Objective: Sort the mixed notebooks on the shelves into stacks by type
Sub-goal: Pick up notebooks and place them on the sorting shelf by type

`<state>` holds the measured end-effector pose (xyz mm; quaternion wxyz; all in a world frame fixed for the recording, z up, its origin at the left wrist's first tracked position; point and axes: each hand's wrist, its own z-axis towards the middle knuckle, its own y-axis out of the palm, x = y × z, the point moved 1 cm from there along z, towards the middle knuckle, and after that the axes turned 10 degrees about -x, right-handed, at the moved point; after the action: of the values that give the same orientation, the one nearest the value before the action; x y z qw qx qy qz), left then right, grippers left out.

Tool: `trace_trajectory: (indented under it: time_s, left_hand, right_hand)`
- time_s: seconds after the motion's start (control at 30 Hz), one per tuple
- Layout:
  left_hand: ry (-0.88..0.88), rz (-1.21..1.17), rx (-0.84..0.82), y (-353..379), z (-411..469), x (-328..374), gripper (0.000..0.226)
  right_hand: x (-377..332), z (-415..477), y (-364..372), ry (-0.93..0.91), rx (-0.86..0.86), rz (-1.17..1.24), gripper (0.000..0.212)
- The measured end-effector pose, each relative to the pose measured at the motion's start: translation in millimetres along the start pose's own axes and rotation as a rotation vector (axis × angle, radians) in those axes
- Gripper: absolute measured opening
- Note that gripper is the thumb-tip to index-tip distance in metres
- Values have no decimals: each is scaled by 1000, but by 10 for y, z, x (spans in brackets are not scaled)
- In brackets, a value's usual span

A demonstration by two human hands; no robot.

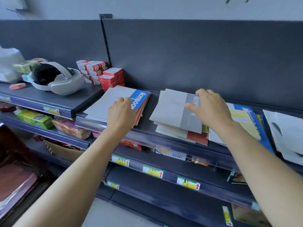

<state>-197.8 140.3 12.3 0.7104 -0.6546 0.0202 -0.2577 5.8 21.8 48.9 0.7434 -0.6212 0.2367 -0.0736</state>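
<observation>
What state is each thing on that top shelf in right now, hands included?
Left hand: rests on blue-band notebook, fingers bent.
Right hand: fingers spread, pressing grey notebook.
Blue-band notebook: closed, tops the left stack.
Grey notebook: closed, tops the skewed middle stack.
Right stack: mixed yellow and blue covers, fanned out.
Red boxes: closed, stacked.
Headset: unworn, lying on the shelf.

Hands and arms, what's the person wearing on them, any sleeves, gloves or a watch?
Nothing visible. The left hand and right hand are ungloved, with no rings or watch showing, and both forearms are bare with no sleeve in view.
</observation>
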Motion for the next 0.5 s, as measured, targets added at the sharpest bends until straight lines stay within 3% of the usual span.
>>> trace_trajectory:
  time_s: [0.2, 0.37, 0.5]
  left_hand:
    - [-160, 145, -88, -7, 612, -562, 57]
    - [-286, 147, -258, 20, 937, -909, 81]
    - [-314, 107, -336, 46, 1125, -1025, 87]
  right_hand:
    - [-34, 413, 448, 211, -243, -20, 78]
    - [-58, 683, 698, 376, -314, -58, 94]
    - [-37, 860, 781, 478, -361, -75, 105]
